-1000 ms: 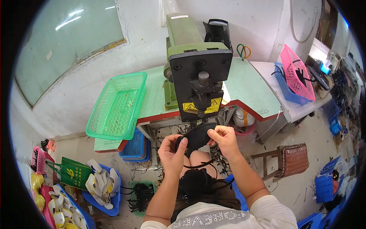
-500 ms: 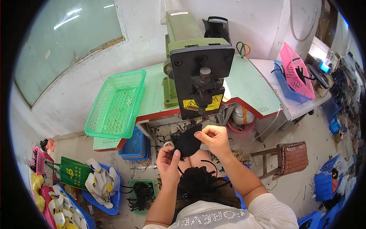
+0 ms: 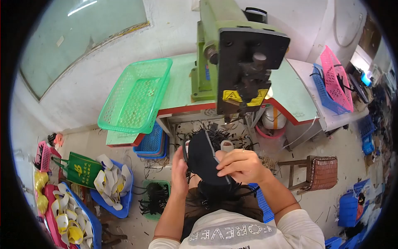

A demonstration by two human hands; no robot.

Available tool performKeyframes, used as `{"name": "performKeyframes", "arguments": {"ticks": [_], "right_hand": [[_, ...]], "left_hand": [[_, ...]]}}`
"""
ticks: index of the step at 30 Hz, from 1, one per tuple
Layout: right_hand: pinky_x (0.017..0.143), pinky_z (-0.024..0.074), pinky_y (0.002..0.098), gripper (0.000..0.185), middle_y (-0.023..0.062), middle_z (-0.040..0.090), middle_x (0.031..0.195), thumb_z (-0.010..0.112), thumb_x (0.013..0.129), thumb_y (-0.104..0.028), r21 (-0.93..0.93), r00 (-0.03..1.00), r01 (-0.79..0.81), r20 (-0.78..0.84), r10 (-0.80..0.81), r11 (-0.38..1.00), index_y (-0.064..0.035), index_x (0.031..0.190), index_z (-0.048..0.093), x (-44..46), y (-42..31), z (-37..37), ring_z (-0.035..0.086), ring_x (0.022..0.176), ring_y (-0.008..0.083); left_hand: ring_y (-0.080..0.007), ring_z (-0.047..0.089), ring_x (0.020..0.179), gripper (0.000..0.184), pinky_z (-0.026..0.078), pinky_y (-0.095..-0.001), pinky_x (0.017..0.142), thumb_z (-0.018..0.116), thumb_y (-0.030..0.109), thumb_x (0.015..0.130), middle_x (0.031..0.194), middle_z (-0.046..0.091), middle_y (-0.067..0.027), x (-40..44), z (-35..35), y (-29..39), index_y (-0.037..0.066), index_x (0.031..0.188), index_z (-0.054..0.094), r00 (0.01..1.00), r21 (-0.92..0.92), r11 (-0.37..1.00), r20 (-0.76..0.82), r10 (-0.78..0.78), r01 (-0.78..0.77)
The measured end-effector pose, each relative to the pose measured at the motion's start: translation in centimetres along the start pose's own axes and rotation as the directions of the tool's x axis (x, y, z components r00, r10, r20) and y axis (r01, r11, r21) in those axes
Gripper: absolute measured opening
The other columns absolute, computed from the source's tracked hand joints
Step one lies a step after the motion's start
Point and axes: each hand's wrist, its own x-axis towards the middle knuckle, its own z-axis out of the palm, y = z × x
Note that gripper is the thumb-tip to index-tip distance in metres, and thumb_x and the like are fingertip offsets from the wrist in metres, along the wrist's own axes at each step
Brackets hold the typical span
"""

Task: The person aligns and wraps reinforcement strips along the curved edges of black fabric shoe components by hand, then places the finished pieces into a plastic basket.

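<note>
A flat, curved black fabric piece [image 3: 202, 155] with a grey line along one edge is held up above my lap. My right hand [image 3: 242, 165] pinches its right edge between thumb and fingers. At its left edge, my left hand [image 3: 179, 169] grips it, with the fingers partly hidden behind. Beyond the hands stands a green machine [image 3: 226, 18] with a black head [image 3: 248, 70] and a yellow warning label. Several black strappy pieces [image 3: 215, 191] lie on my lap below.
On the machine's table [image 3: 180, 88] sits a green basket [image 3: 137, 97]. Pink [image 3: 335, 79] and blue baskets stand on the right-hand table. Blue bins with white and yellow pieces [image 3: 114, 182] are at lower left. A wooden stool [image 3: 321, 172] stands to the right. Black scraps litter the floor.
The black fabric piece has been turned so its broad face and grey edge line show. Both hands have shifted their grip on it. My view has tilted, moving the machine rightward and up.
</note>
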Motion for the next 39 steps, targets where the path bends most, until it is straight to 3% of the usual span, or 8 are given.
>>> {"name": "performKeyframes", "arguments": {"ticks": [3,6,14,25,28,33,37,39], "right_hand": [[0.061,0.0469,0.0273,0.024,0.005,0.061,0.076,0.058,0.053,0.012,-0.026,0.999,-0.036,0.003,0.036,0.999,-0.0052,0.069,0.063,-0.7,0.4,-0.2,0.058,0.071,0.0202],[0.062,0.0465,0.0289,0.023,0.0064,0.061,0.077,0.057,0.054,0.012,-0.008,0.999,-0.045,0.021,0.045,0.999,-0.0044,0.07,0.063,-1.2,1.2,-0.7,0.058,0.07,0.0216],[0.065,0.0435,0.0313,0.024,0.011,0.057,0.08,0.063,0.065,-0.006,-0.257,0.896,-0.444,-0.144,0.42,0.859,-0.0032,0.089,0.059,-0.8,0.0,1.4,0.055,0.075,0.0246],[0.061,0.0421,0.031,0.018,0.0081,0.056,0.074,0.067,0.062,-0.007,-0.41,0.87,-0.469,-0.367,0.33,0.782,-0.0048,0.078,0.06,-1.6,2.2,4.1,0.054,0.071,0.0244],[0.059,0.0417,0.0314,0.015,0.0076,0.054,0.069,0.068,0.061,-0.008,-0.252,0.794,-0.598,-0.318,0.518,0.761,-0.0046,0.071,0.057,-1.5,2.4,3.7,0.053,0.066,0.0243],[0.056,0.0412,0.0338,0.016,0.0079,0.051,0.065,0.066,0.062,-0.008,-0.481,0.924,-0.38,-0.226,0.307,0.79,-0.0043,0.069,0.052,-1.6,2.2,4.9,0.05,0.061,0.0248],[0.059,0.0419,0.0277,0.015,0.0098,0.053,0.068,0.064,0.068,-0.011,-0.17,0.774,-0.628,-0.233,0.589,0.759,-0.0038,0.072,0.051,-1.9,1.2,6.3,0.054,0.064,0.021],[0.059,0.0421,0.025,0.015,0.0069,0.056,0.069,0.063,0.071,-0.01,-0.063,0.745,-0.656,-0.215,0.632,0.752,-0.0036,0.076,0.051,-2.6,1.9,6.5,0.054,0.063,0.0147]], "left_hand": [[-0.0196,0.049,0.101,0.048,0.04,-0.0401,0.085,0.044,0.032,0.083,0.111,0.049,-0.012,-0.6,-0.5,0.1,-0.001,0.116,0.038,0.98,-0.219,0.956,0.022,-0.197,0.198],[-0.017,0.058,0.079,0.035,0.05,-0.0342,0.07,0.044,0.024,0.084,0.091,0.057,-0.0094,-0.9,-0.7,0.4,-0.001,0.109,0.043,0.906,-0.245,0.91,0.35,-0.239,0.335],[-0.0122,0.057,0.074,0.025,0.052,-0.0261,0.064,0.04,0.006,0.087,0.09,0.056,-0.0065,-1.4,2.5,-0.7,-0.001,0.11,0.043,0.983,0.037,0.982,-0.038,-0.182,0.183],[-0.0139,0.059,0.071,0.024,0.05,-0.0235,0.063,0.039,0.008,0.087,0.089,0.057,-0.0087,-2.5,4.3,-3.6,-0.001,0.109,0.043,0.985,0.143,0.988,-0.154,0.077,-0.055],[-0.0132,0.058,0.072,0.02,0.05,-0.024,0.063,0.039,0.01,0.088,0.089,0.057,-0.0077,-2.6,4.4,-3.8,0.0,0.104,0.045,0.984,0.089,0.995,-0.169,0.062,-0.048],[-0.0108,0.056,0.074,0.018,0.049,-0.0243,0.062,0.04,0.014,0.089,0.09,0.057,-0.0062,-2.0,3.8,-4.7,0.001,0.097,0.049,0.982,0.093,0.996,-0.187,0.022,-0.005],[-0.0092,0.055,0.076,0.018,0.047,-0.0213,0.06,0.04,0.014,0.089,0.092,0.056,-0.0055,-1.1,2.4,-6.6,0.002,0.098,0.049,0.952,0.387,0.9,-0.141,0.273,-0.201],[-0.008,0.054,0.078,0.022,0.044,-0.0184,0.058,0.039,0.014,0.089,0.094,0.056,-0.005,-1.3,2.9,-5.8,0.001,0.104,0.049,0.948,0.059,0.996,-0.309,0.078,-0.063]]}}
